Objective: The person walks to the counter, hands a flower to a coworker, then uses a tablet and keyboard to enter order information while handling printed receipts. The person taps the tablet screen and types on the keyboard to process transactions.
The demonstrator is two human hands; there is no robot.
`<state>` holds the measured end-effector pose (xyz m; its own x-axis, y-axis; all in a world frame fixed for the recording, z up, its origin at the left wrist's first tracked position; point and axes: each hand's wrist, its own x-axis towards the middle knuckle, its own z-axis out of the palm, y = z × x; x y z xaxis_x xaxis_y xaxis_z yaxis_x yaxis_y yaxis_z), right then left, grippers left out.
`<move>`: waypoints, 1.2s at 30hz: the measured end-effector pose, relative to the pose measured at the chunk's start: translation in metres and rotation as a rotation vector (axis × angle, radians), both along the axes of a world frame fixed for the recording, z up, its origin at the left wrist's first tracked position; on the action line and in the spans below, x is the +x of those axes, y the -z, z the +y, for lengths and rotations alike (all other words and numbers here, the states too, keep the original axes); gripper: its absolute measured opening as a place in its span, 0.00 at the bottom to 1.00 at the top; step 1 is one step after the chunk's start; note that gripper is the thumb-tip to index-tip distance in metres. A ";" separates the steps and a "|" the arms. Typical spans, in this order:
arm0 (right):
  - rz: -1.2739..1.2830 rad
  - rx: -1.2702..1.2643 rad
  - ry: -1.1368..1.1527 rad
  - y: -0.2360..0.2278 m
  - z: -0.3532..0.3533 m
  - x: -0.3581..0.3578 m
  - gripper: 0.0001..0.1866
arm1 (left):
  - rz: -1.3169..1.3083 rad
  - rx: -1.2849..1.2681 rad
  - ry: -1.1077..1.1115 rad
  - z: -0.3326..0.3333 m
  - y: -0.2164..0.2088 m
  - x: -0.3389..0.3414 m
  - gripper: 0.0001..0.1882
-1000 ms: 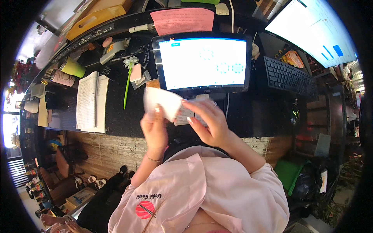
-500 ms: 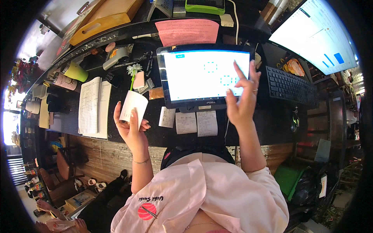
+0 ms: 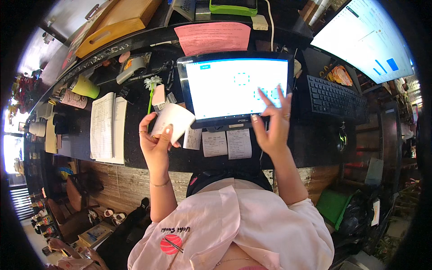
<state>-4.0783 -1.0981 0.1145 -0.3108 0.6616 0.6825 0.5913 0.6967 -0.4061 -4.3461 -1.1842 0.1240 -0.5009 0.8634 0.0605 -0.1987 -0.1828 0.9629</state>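
My left hand [image 3: 154,138] holds a white paper slip [image 3: 172,120] up in front of the lower left corner of a touchscreen terminal [image 3: 234,87]. My right hand [image 3: 271,121] is raised with its fingers spread, and its fingertips touch the lower right part of the bright screen. Three small receipts [image 3: 220,143] lie flat on the black counter [image 3: 135,148] just below the terminal, between my two hands.
An open ledger [image 3: 107,128] lies at the left of the counter. A black keyboard [image 3: 335,96] and a second monitor [image 3: 366,38] stand at the right. A pink sheet [image 3: 211,37], a wooden tray [image 3: 118,21], a green cup [image 3: 84,86] and a flower pen [image 3: 151,90] sit behind.
My hands have parted from the slip held between them. My left hand has kept it and moved left; my right hand has reached up to the screen and shifted slightly lower on it.
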 end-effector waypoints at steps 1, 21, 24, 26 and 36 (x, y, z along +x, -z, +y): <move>-0.018 -0.007 -0.041 0.001 -0.003 -0.009 0.11 | 0.009 -0.031 0.034 -0.003 0.001 -0.001 0.27; -0.017 0.065 -0.007 -0.016 0.014 -0.021 0.12 | -0.024 0.077 -0.009 -0.009 0.002 -0.009 0.19; 0.021 0.113 0.078 -0.015 0.026 -0.002 0.11 | -0.015 0.080 -0.010 -0.008 0.002 -0.008 0.17; 0.020 0.127 0.100 -0.014 0.030 0.004 0.11 | -0.012 0.074 0.030 -0.007 0.002 -0.007 0.17; -0.018 0.115 0.042 -0.020 0.030 -0.011 0.12 | 0.006 0.109 0.032 -0.007 0.004 -0.005 0.27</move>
